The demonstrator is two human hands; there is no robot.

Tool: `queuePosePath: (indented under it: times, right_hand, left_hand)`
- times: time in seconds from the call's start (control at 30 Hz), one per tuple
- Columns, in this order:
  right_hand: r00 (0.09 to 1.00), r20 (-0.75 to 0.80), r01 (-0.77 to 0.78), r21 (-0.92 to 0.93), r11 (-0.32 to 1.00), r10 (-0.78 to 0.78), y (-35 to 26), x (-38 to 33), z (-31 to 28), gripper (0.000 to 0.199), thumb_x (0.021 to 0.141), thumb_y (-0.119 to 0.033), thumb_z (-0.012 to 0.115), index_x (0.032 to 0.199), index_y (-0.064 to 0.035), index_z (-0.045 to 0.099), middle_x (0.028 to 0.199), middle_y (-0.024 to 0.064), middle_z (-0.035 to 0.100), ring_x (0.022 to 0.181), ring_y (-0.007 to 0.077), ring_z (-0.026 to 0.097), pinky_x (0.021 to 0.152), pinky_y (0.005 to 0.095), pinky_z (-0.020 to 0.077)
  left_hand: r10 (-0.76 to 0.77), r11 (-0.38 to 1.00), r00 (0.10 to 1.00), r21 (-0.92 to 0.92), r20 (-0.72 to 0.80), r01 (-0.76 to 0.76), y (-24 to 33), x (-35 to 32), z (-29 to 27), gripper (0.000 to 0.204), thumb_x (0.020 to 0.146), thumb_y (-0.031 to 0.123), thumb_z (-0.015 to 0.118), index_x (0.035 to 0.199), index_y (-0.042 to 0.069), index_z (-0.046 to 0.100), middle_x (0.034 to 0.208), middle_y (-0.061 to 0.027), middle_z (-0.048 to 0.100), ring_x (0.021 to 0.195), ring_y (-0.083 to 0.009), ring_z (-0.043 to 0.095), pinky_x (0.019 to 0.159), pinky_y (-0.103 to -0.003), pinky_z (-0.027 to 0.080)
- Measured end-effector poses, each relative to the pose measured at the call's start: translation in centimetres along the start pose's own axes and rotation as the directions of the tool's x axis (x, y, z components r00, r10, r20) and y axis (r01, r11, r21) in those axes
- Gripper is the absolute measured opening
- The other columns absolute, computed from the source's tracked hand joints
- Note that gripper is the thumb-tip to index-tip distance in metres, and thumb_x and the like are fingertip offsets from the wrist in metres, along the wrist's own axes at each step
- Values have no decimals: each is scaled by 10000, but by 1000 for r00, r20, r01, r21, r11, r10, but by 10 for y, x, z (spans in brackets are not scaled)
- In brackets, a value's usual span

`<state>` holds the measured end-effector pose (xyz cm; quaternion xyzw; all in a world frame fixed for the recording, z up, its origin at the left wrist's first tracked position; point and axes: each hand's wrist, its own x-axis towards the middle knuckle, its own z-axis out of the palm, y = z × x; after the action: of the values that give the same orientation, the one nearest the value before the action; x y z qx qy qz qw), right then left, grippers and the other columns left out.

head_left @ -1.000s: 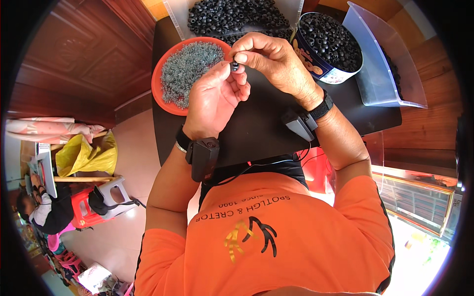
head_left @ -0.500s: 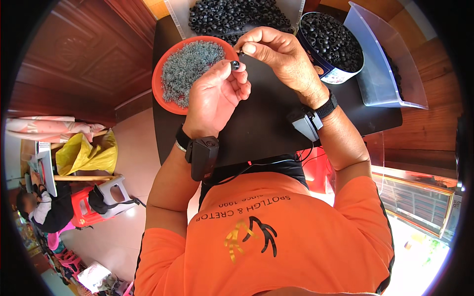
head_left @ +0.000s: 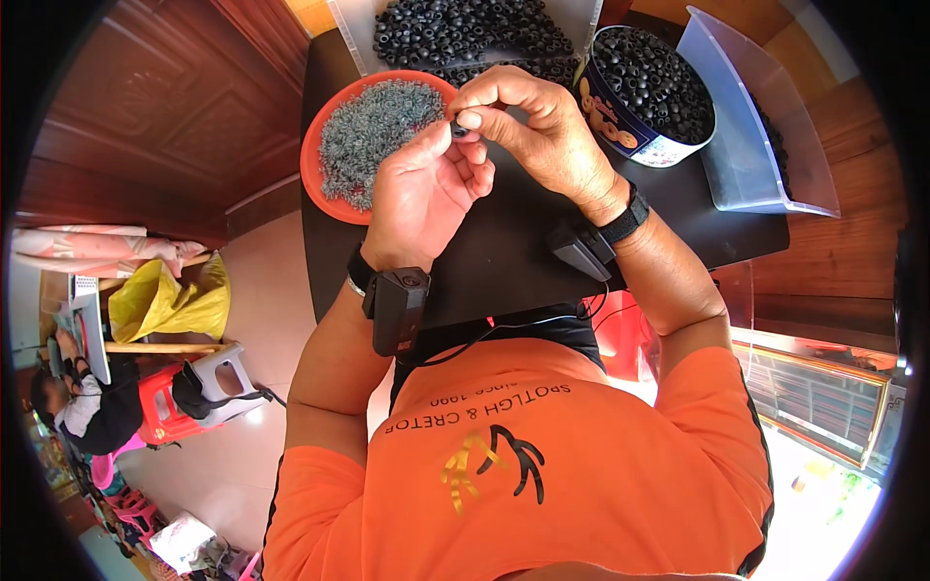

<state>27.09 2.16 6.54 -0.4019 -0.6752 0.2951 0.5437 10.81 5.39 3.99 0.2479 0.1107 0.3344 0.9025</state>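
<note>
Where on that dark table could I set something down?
On the dark table, one bare patch lies between the left hand and right wrist device; another between right forearm and blue-tinted bin. The far side is crowded: red dish, far bin, round tub.

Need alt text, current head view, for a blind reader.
A person's left hand holds a small, shiny black piece over a dark tabletop, the right hand pinched at its edge. A round orange-red dish of small grey pieces sits left, a round blue-and-white tub of black rings right.
</note>
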Motion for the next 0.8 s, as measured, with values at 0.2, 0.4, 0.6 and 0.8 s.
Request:
queuePosePath:
  times: [0.2,0.4,0.6,0.8]
  right_hand:
    - [956,50,290,-327,899,-290,3,3,-2,212,794,-65,726,993,-34,662,899,46,649,826,157,607,782,285,493]
    - [938,33,334,-362,870,-346,0,3,0,300,716,-32,772,998,-50,671,898,36,669,826,171,609,774,303,485]
    - [934,-40,317,-368,874,-356,4,2,2,308,654,-105,809,938,-103,691,880,29,678,796,200,636,739,316,512]
    - [915,34,382,-398,834,-402,-5,3,-1,331,661,-75,806,962,-57,670,902,31,672,754,174,608,736,310,492]
  left_hand:
    - [9,1000,999,-4,45,-9,4,-2,-3,214,949,239,474,977,41,553,858,-56,567,735,-199,552,685,-317,447]
    - [74,997,990,47,-119,-69,3,-4,9,171,941,238,499,974,81,557,913,-22,571,830,-160,545,735,-314,449]
    - [11,998,999,59,-37,-8,3,-3,8,177,931,247,513,988,88,565,958,-12,573,880,-149,541,760,-309,448]
    - [18,999,1000,34,-9,-18,5,-3,6,210,929,253,513,1014,72,576,948,-23,589,890,-151,546,779,-308,436]
